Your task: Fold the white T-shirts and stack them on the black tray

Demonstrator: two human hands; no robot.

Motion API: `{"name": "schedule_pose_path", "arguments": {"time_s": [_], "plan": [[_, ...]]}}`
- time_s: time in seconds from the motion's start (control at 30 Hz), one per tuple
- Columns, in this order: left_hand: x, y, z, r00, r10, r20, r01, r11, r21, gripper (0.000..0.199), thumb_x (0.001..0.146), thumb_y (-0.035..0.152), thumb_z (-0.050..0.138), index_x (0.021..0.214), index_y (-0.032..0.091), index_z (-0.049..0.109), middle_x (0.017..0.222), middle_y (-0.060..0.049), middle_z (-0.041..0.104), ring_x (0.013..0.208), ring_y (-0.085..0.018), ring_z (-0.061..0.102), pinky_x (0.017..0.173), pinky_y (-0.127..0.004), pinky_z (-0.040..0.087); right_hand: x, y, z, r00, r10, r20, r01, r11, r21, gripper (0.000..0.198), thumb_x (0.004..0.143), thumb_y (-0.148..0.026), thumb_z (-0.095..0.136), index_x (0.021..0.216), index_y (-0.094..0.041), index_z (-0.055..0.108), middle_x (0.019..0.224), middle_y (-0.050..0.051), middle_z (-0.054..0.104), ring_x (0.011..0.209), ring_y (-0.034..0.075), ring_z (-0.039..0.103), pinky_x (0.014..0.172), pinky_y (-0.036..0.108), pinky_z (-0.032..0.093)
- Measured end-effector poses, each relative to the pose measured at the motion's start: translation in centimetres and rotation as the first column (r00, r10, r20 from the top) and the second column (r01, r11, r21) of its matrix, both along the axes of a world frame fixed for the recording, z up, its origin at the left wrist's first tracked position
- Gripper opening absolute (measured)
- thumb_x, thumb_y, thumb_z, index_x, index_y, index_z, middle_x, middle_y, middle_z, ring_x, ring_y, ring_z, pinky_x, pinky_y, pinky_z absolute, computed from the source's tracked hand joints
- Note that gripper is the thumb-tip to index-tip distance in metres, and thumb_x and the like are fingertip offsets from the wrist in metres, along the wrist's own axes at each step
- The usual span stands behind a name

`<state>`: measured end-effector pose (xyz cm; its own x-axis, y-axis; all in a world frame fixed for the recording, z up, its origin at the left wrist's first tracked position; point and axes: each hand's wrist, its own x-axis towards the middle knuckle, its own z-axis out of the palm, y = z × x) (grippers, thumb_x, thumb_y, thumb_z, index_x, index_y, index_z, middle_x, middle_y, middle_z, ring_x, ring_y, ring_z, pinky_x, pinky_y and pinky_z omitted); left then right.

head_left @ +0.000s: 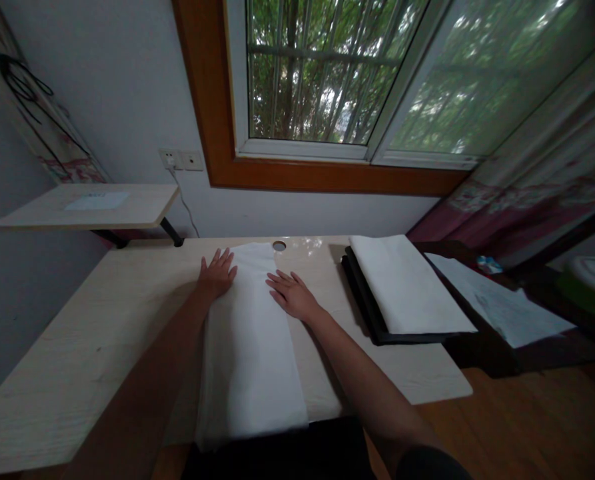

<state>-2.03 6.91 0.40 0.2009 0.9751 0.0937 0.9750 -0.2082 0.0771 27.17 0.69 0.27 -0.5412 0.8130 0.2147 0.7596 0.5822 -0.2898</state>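
Note:
A long strip of white cloth or paper, which looks folded lengthwise, lies across the table from the back edge to the front edge near my body. My left hand rests flat on its left edge near the far end, fingers spread. On the opposite edge my right hand lies palm down, fingertips touching the white piece and the rest over the bare tabletop. Neither hand grips anything. Whether the white piece is fabric or paper I cannot tell.
To the right, a white sheet lies on a black folded stack. Beyond it a printed sheet rests on dark furniture. A raised shelf stands at back left. The wooden table has a cable hole at its back edge.

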Motion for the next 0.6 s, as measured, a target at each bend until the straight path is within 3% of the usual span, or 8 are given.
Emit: {"name": "schedule_pose_path", "arguments": {"time_s": [0.2, 0.33, 0.5, 0.6], "plan": [[-0.8, -0.3, 0.5, 0.984, -0.046, 0.173, 0.024, 0.991, 0.13, 0.055, 0.106, 0.04, 0.025, 0.156, 0.025, 0.042, 0.168, -0.008, 0.032, 0.158, -0.029, 0.024, 0.123, -0.068, 0.02, 0.1, -0.1, -0.1, 1.0, -0.002, 0.012, 0.001, 1.0, 0.013, 0.042, 0.107, -0.039, 0.046, 0.148, -0.033, 0.054, 0.159, 0.0, 0.047, 0.152, 0.022, 0.036, 0.126, 0.052, 0.025], [-1.5, -2.0, 1.2, 0.958, -0.103, 0.269, 0.047, 0.977, 0.206, 0.05, 0.107, 0.038, 0.025, 0.146, 0.025, 0.054, 0.163, -0.008, 0.043, 0.155, -0.027, 0.031, 0.124, -0.065, 0.023, 0.1, -0.2, 0.1, 1.0, -0.002, 0.011, 0.001, 1.0, 0.01, 0.043, 0.107, -0.039, 0.046, 0.149, -0.033, 0.054, 0.159, 0.001, 0.047, 0.152, 0.023, 0.036, 0.126, 0.053, 0.025], [-2.4, -7.1, 0.7, 0.95, -0.264, 0.17, 0.235, 0.957, 0.169, 0.046, 0.106, 0.039, 0.032, 0.141, 0.026, 0.059, 0.158, -0.005, 0.05, 0.154, -0.026, 0.034, 0.125, -0.061, 0.023, 0.1, -0.2, 0.1, 1.0, 0.011, 0.003, -0.011, 1.0, 0.004, 0.044, 0.107, -0.038, 0.046, 0.149, -0.032, 0.053, 0.16, 0.0, 0.047, 0.152, 0.024, 0.036, 0.126, 0.054, 0.024], [-2.9, -10.9, -0.2, 0.96, -0.271, 0.077, 0.26, 0.957, 0.131, 0.047, 0.106, 0.039, 0.033, 0.146, 0.028, 0.056, 0.159, -0.005, 0.049, 0.153, -0.028, 0.034, 0.125, -0.062, 0.023, 0.1, -0.2, 0.0, 1.0, 0.011, 0.0, -0.011, 1.0, 0.0, 0.045, 0.106, -0.036, 0.047, 0.151, -0.031, 0.052, 0.16, 0.001, 0.046, 0.153, 0.024, 0.035, 0.127, 0.055, 0.023]]}}
